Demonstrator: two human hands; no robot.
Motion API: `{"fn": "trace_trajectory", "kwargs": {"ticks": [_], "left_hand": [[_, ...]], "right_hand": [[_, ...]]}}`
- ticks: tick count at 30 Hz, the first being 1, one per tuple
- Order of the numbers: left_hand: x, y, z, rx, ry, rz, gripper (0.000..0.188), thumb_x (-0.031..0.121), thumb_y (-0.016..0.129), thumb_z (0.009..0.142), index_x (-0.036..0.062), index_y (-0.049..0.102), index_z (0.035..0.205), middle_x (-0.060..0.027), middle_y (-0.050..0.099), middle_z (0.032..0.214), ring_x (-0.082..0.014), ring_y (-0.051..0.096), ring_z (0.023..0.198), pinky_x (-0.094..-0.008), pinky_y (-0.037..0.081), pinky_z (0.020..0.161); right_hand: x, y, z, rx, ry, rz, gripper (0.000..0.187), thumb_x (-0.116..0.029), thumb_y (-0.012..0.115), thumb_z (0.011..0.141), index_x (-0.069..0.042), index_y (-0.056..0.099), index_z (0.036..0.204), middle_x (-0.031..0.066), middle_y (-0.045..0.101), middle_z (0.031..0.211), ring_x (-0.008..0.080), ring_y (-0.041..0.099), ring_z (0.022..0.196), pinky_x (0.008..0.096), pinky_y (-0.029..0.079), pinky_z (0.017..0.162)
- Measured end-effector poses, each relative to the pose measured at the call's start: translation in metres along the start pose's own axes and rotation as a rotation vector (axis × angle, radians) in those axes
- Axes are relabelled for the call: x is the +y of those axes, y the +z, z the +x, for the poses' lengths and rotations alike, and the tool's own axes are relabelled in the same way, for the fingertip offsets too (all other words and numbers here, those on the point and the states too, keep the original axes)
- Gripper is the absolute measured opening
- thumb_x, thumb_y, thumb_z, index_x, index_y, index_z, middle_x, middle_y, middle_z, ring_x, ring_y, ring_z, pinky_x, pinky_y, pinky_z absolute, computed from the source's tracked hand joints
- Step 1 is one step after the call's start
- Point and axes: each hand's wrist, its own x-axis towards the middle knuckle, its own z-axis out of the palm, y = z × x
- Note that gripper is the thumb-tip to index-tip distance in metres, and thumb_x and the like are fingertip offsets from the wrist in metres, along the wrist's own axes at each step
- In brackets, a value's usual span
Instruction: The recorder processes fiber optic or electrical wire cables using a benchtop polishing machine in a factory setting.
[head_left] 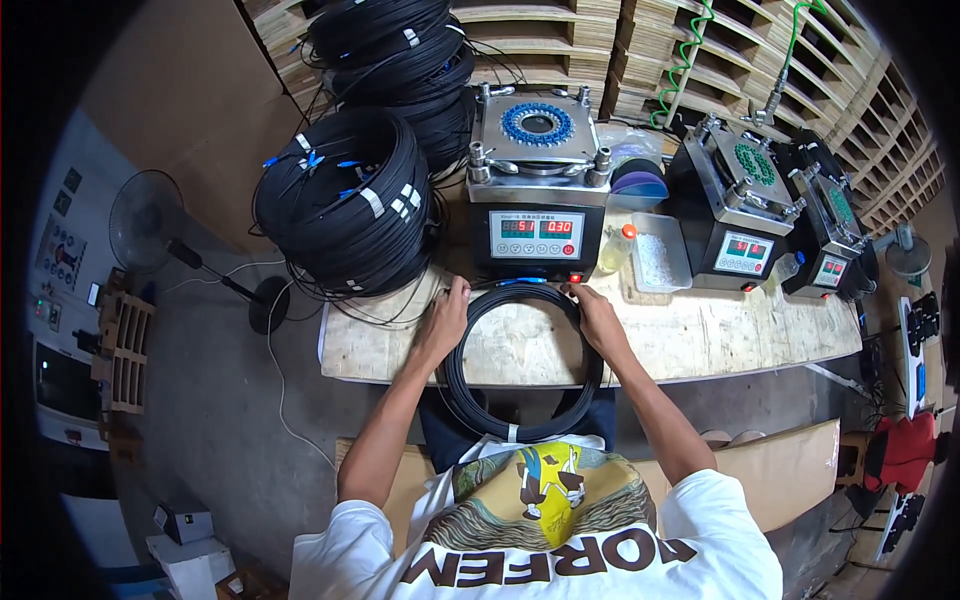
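A ring-shaped coil of black cable (455, 372) leans over the table's front edge, its near side against my lap and shirt. White tape binds it at the near side, and blue connectors (522, 281) lie at its far side, close to the front of the middle machine. My left hand (447, 322) is closed at the coil's far left, fingertips pinched together on the cable. At the far right my right hand (598, 318) grips the coil, thumb and fingers bent near the machine's red switch. The fingers partly hide the strands they hold.
The middle polishing machine (537, 215) has a lit red display and a ring of blue connectors on top. Large black cable coils (345, 225) are stacked at left. A clear tray (660, 255), a bottle (616, 250) and more machines (735, 200) stand right. A fan (150, 215) stands far left.
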Motion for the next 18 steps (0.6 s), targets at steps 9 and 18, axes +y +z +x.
{"fn": "trace_trajectory", "kwargs": {"ticks": [9, 18], "left_hand": [[0.019, -0.010, 0.008, -0.076, -0.123, -0.227, 0.018, 0.018, 0.039, 0.108, 0.0036, 0.047, 0.115, -0.0163, 0.063, 0.076, -0.0324, 0.070, 0.080, -0.0431, 0.053, 0.066], [-0.015, -0.007, -0.004, -0.282, -0.466, -0.660, 0.021, 0.014, 0.040, 0.107, 0.0082, 0.047, 0.126, -0.0131, 0.069, 0.092, -0.0157, 0.067, 0.078, -0.0281, 0.055, 0.066]], "right_hand": [[-0.003, 0.002, -0.006, 0.094, 0.072, 0.015, 0.055, 0.017, 0.048, 0.078, -0.001, 0.061, 0.128, 0.0261, 0.065, 0.111, 0.0448, 0.064, 0.101, 0.0477, 0.050, 0.088], [0.004, 0.012, -0.009, 0.097, 0.188, -0.016, 0.051, 0.016, 0.047, 0.076, 0.003, 0.066, 0.121, 0.0317, 0.065, 0.098, 0.0448, 0.065, 0.089, 0.0482, 0.049, 0.079]]}}
